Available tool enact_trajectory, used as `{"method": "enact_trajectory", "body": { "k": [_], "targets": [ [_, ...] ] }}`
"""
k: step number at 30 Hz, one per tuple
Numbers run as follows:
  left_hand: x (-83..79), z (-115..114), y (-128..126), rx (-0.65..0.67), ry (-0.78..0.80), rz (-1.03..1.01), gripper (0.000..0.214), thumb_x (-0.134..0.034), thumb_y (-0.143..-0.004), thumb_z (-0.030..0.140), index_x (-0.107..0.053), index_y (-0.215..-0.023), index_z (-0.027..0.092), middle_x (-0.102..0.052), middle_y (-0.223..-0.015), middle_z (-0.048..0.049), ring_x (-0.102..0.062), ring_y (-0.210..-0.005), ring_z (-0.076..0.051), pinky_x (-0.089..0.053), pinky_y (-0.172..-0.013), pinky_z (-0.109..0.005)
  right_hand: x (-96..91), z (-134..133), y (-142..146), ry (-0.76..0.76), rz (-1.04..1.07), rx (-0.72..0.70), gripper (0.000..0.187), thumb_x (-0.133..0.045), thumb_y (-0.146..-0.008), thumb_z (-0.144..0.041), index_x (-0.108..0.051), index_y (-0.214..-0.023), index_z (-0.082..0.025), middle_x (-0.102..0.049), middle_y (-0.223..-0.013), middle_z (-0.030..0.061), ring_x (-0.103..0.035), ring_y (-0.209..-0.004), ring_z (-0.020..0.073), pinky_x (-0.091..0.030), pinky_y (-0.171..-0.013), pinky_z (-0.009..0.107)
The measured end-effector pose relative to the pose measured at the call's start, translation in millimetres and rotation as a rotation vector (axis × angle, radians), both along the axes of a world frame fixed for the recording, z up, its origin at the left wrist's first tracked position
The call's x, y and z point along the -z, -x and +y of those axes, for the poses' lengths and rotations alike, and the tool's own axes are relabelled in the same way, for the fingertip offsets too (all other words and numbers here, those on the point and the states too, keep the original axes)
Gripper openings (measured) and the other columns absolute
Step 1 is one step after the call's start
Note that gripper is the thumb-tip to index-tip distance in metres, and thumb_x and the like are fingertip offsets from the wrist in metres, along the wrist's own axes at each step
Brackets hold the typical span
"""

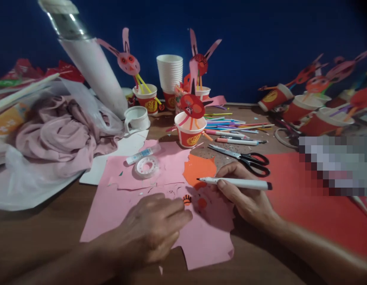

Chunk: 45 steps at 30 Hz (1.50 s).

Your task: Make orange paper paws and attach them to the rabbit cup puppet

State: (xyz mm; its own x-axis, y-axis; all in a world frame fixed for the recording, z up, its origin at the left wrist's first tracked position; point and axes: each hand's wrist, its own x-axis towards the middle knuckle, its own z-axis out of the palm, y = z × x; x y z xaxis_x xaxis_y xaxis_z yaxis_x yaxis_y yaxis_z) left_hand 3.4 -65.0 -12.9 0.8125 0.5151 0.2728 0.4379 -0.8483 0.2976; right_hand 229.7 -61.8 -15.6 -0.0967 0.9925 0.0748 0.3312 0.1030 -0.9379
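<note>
My right hand (241, 190) grips a white marker (239, 182), its dark tip pointing left over a scrap of orange paper (198, 170). Slightly blurred, my left hand (159, 227) is closed above the pink paper (112, 213). Its curled fingers hide whatever is between them. Just beyond those fingertips lies a small orange circle with black lines (187, 200). A plain orange circle (202, 203) is to the right of it, in shadow. Black-handled scissors (243, 156) lie with their blades partly open behind my right hand.
A tape roll (138, 168) and a glue tube (142, 154) lie on the pink paper. Behind stand a red paper cup with a rabbit figure (191, 132), stacked white cups (171, 73) and straws (231, 126). Red paper (314, 213) covers the right; a cloth (61, 138) fills the left.
</note>
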Motion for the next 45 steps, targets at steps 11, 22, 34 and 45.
{"method": "enact_trajectory", "body": {
  "k": [11, 22, 34, 45],
  "targets": [
    [0.4, -21.5, -16.4, 0.082, -0.267, -0.008, 0.031, -0.037, -0.075, 0.007, -0.054, -0.101, 0.01, -0.064, -0.105, -0.0126, -0.057, -0.06, -0.014, -0.044, -0.051, -0.028, -1.7, -1.4, -3.5, -0.07, -0.035, -0.045, 0.022, -0.051, -0.084, -0.033, -0.058, -0.101, -0.021, -0.067, -0.089, 0.0038, -0.062, -0.073, 0.0143, -0.048, -0.058, 0.023],
    [6.0, -16.3, -18.9, 0.073, -0.146, 0.078, 0.034, -0.04, -0.074, 0.007, -0.052, -0.106, 0.011, -0.063, -0.101, -0.0101, -0.059, -0.072, -0.016, -0.045, -0.057, -0.028, -8.9, -8.8, -7.5, -0.108, -0.41, -0.103, 0.011, -0.053, -0.079, -0.03, -0.06, -0.077, -0.022, -0.065, -0.07, 0.0003, -0.06, -0.061, 0.0129, -0.045, -0.053, 0.022],
    [5.4, -16.0, -16.8, 0.054, -0.12, 0.066, 0.029, -0.034, -0.083, 0.013, -0.054, -0.104, 0.015, -0.062, -0.103, -0.0061, -0.055, -0.071, -0.015, -0.045, -0.059, -0.028, -10.8, -15.5, -7.1, -0.134, -0.495, -0.122, 0.014, -0.049, -0.08, -0.03, -0.056, -0.074, -0.02, -0.064, -0.06, 0.0005, -0.057, -0.049, 0.0117, -0.042, -0.046, 0.021],
    [3.7, -18.2, -18.7, 0.037, -0.06, 0.085, 0.025, -0.037, -0.085, 0.02, -0.054, -0.103, 0.014, -0.063, -0.098, -0.0076, -0.056, -0.067, -0.016, -0.046, -0.058, -0.03, -5.4, -14.0, 2.8, -0.177, -0.506, -0.142, 0.014, -0.05, -0.077, -0.023, -0.051, -0.064, -0.021, -0.058, -0.052, -0.002, -0.051, -0.042, 0.0092, -0.038, -0.041, 0.02]
  ]
}}
